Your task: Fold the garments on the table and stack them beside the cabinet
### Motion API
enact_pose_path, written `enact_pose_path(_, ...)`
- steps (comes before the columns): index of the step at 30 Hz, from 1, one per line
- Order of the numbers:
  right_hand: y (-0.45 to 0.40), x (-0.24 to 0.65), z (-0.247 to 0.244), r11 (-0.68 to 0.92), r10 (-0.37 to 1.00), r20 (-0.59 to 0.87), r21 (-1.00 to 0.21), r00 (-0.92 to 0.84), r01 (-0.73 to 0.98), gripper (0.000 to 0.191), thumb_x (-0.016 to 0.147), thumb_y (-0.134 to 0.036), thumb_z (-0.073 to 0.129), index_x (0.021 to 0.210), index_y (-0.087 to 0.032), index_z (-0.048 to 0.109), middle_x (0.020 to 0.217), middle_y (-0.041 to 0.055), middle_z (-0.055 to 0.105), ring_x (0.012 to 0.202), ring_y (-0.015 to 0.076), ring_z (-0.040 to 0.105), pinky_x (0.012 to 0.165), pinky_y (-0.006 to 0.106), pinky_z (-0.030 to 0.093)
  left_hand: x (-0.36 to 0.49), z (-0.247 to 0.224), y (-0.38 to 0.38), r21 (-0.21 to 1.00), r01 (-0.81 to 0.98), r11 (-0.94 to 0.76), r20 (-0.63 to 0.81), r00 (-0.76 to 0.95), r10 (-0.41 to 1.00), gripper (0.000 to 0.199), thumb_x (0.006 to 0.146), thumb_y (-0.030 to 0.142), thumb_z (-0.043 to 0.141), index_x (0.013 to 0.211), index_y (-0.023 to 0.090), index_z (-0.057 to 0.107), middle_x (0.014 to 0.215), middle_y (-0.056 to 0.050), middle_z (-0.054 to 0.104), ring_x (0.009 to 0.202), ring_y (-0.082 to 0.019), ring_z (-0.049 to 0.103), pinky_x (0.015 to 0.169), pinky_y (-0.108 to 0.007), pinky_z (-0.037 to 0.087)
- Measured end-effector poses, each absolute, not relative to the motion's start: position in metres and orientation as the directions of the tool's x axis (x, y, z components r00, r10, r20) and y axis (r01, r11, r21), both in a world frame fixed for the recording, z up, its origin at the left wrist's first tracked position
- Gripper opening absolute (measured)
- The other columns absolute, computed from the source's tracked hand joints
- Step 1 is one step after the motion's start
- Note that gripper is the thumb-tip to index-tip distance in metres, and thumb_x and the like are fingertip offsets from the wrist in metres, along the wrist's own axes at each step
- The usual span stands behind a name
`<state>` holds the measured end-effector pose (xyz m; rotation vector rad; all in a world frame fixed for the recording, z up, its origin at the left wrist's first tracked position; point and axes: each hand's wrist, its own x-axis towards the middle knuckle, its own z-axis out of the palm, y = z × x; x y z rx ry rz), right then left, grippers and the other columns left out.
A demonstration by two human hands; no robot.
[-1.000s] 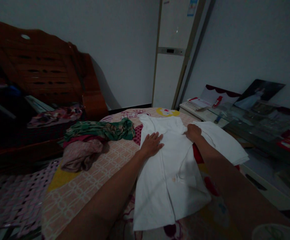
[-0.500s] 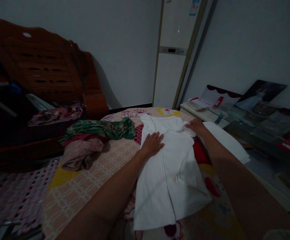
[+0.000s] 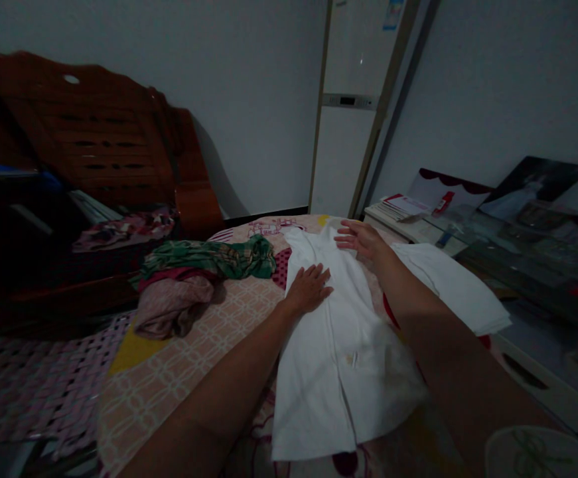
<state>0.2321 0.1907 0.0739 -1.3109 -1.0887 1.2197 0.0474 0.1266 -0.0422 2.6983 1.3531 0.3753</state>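
A white garment (image 3: 318, 372) lies lengthwise on a round surface with a patterned cloth (image 3: 189, 378). My left hand (image 3: 309, 288) rests flat on its upper middle, fingers spread and holding nothing. At the garment's top right, my right hand (image 3: 361, 239) is over the cloth with its fingers apart and nothing gripped. The garment's right side is folded inward beneath or beside that hand. A small mark or tag shows on the lower part of the garment.
Green plaid cloth (image 3: 214, 257) and a pinkish bundle (image 3: 172, 309) lie to the left. Folded white cloth (image 3: 452, 285) is at the right, near a glass-topped table (image 3: 522, 259). A wooden bench (image 3: 109, 146) stands back left.
My right hand has let go of the garment's right edge and moved left over its top. That edge now lies further inward. My left hand stays on the garment.
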Motion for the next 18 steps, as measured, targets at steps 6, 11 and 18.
enact_pose_path(6,0.171,0.242,0.059,-0.118,0.976,-0.052,-0.942,0.210,0.316,0.007,0.085,-0.010,0.056,0.084,-0.011,0.062,0.059,0.0017,0.063,0.047,0.0108,0.059,0.048,0.021,0.049,0.047,-0.041,0.126,0.212,0.767,-0.605,0.182,0.577,0.796,0.058,0.099,0.047,0.036,0.149,0.019,0.036,0.157,-0.014,0.032,0.145,-0.032,0.030,0.117,-0.053,0.024)
enact_pose_path(11,0.115,0.251,0.046,-0.014,1.000,-0.019,-0.848,-0.005,0.530,0.004,0.073,-0.010,0.064,0.077,-0.011,0.066,0.055,0.0018,0.063,0.043,0.0106,0.056,0.045,0.021,0.045,0.048,-0.041,0.126,0.217,0.767,-0.604,0.202,0.571,0.796,0.057,0.098,0.047,0.038,0.148,0.020,0.037,0.156,-0.014,0.035,0.144,-0.031,0.032,0.116,-0.053,0.025)
enact_pose_path(18,0.037,0.266,0.034,0.062,0.978,-0.088,-0.745,-0.191,0.665,0.017,0.073,-0.030,0.064,0.070,-0.014,0.068,0.056,0.0001,0.061,0.050,0.0103,0.054,0.047,0.020,0.038,0.048,-0.039,0.126,0.226,0.765,-0.603,0.200,0.569,0.797,0.056,0.098,0.045,0.040,0.148,0.020,0.039,0.156,-0.013,0.036,0.144,-0.030,0.033,0.117,-0.052,0.025)
